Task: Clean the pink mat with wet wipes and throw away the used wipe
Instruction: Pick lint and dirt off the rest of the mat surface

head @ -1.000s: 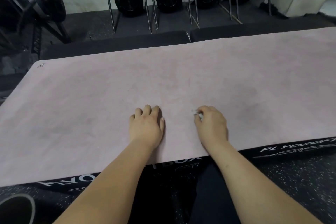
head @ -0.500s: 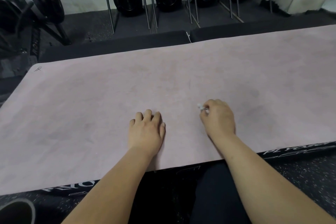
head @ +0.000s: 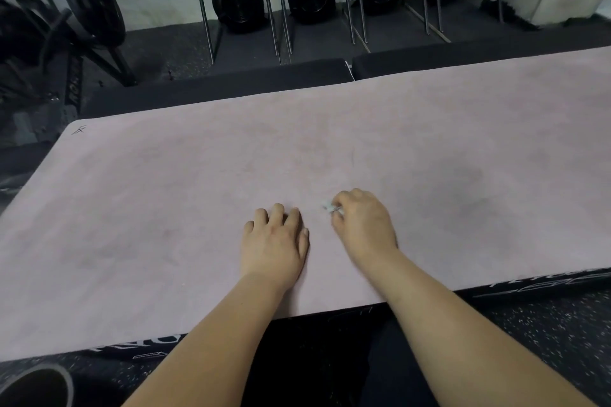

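Mat: the pink mat [head: 165,208] lies spread flat across a black box [head: 158,342] with white lettering on its near side, and fills the middle of the head view from left to right.
Marks: a darker blotch [head: 469,182] shows on the mat to the right of the hands; a small drawn mark sits at its far left corner.
Wipe: a small white wad [head: 328,207], only a scrap of it visible, is on the mat near its front edge, at the tips of the right hand's fingers.
Right hand: the right hand [head: 363,225] has its fingers curled and pinches the white wad against the mat.
Left hand: the left hand [head: 272,246] rests palm down on the mat just beside the right, fingers relaxed, holding nothing.
Surroundings: speckled dark floor [head: 545,324] in front; black weight plates [head: 238,0] stand in a metal rack along the far wall.
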Demonstrator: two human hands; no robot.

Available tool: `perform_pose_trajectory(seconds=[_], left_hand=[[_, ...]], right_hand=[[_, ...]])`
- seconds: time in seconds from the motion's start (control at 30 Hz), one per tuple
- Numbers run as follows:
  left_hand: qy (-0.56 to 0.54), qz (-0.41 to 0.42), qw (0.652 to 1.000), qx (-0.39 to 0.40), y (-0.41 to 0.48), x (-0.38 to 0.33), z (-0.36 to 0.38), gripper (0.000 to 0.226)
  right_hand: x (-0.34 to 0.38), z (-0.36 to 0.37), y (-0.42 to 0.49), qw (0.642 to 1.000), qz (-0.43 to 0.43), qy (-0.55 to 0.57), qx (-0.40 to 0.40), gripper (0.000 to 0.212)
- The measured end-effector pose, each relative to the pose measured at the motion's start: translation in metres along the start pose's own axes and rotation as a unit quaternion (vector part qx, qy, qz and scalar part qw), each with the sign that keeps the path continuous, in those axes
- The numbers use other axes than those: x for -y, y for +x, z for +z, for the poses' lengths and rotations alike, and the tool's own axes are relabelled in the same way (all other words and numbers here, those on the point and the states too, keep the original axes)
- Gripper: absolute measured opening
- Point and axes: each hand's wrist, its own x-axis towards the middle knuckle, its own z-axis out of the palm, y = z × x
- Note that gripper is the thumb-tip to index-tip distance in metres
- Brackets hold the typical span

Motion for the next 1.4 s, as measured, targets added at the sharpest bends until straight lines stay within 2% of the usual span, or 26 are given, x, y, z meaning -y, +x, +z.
perform_pose_trajectory(seconds=[0.17,0.27,0.43,0.57,0.67,0.77,0.87,1.07,1.17,1.27,1.4], left_hand=[[-0.002,0.004,1.0,-0.004,0.001,0.002,0.002,0.045],[-0.009,0.006,1.0,-0.011,0.004,0.004,0.002,0.044],[-0.03,0.009,0.999,-0.032,0.01,0.006,0.002,0.036],[-0.034,0.013,0.998,-0.043,0.012,0.008,0.005,0.033],[-0.044,0.0,0.997,-0.059,0.018,0.01,0.007,0.032],[-0.064,-0.028,0.994,-0.079,0.025,0.012,0.007,0.032],[-0.065,-0.041,0.994,-0.08,0.035,0.013,0.008,0.031],[-0.095,-0.057,0.992,-0.058,0.053,0.003,0.017,0.032],[-0.107,-0.073,0.99,-0.062,0.056,0.001,0.022,0.028],[-0.107,-0.076,0.989,-0.067,0.059,0.001,0.025,0.025],[-0.116,-0.076,0.987,-0.076,0.065,0.001,0.029,0.025]], right_hand=[[-0.056,-0.024,0.022,0.992,0.107,-0.063,-0.035,0.01],[-0.043,-0.019,0.026,0.987,0.147,-0.041,-0.043,0.009],[0.032,0.013,0.016,0.998,0.046,0.031,0.012,0.011],[0.031,0.012,0.02,0.999,-0.011,0.043,0.028,0.011],[-0.006,0.001,0.036,1.0,0.03,-0.004,-0.009,0.01],[-0.04,-0.017,0.05,0.992,0.115,-0.03,-0.037,0.009],[-0.034,-0.017,0.054,0.985,0.169,-0.023,-0.038,0.013],[0.036,0.015,0.045,0.997,0.048,0.064,0.018,0.011],[0.032,0.015,0.052,0.997,0.007,0.073,0.036,0.009],[0.0,0.01,0.068,0.999,0.017,0.034,0.014,0.008],[-0.045,-0.005,0.091,0.992,0.117,-0.026,-0.028,0.01]])
